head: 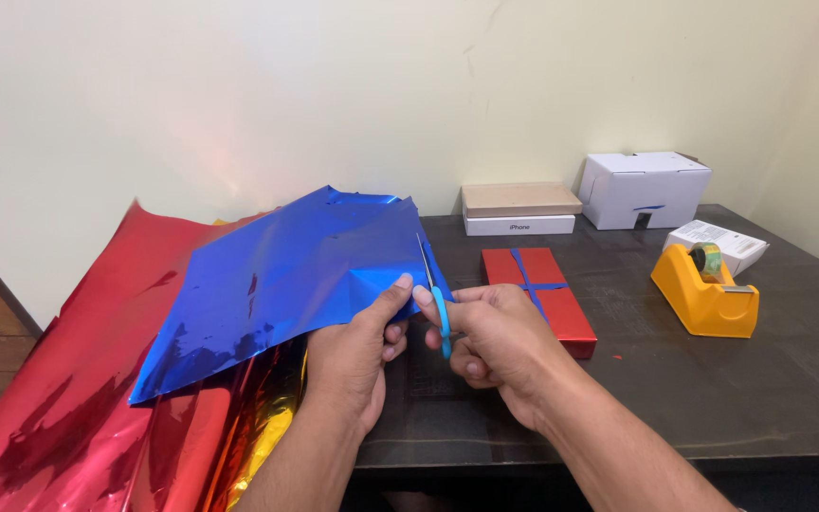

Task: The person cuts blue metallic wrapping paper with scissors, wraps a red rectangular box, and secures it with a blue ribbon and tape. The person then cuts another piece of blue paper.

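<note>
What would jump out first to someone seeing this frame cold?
The shiny blue foil sheet fills the centre-left, its edge pinched by the left hand while the right hand works blue-handled scissors into it. Beneath it, red foil and a strip of gold foil spill off the dark table. To the right lie a red wrapped box with blue ribbon and an orange tape dispenser.

A flat red gift box [544, 296] crossed by a blue ribbon lies on the dark desk [770, 379]. Behind it, against the wall, stands a low white box with a tan lid [519, 209]. To its right sits a white cardboard box [644, 189], and further right a small white carton [720, 243], tilted.
</note>
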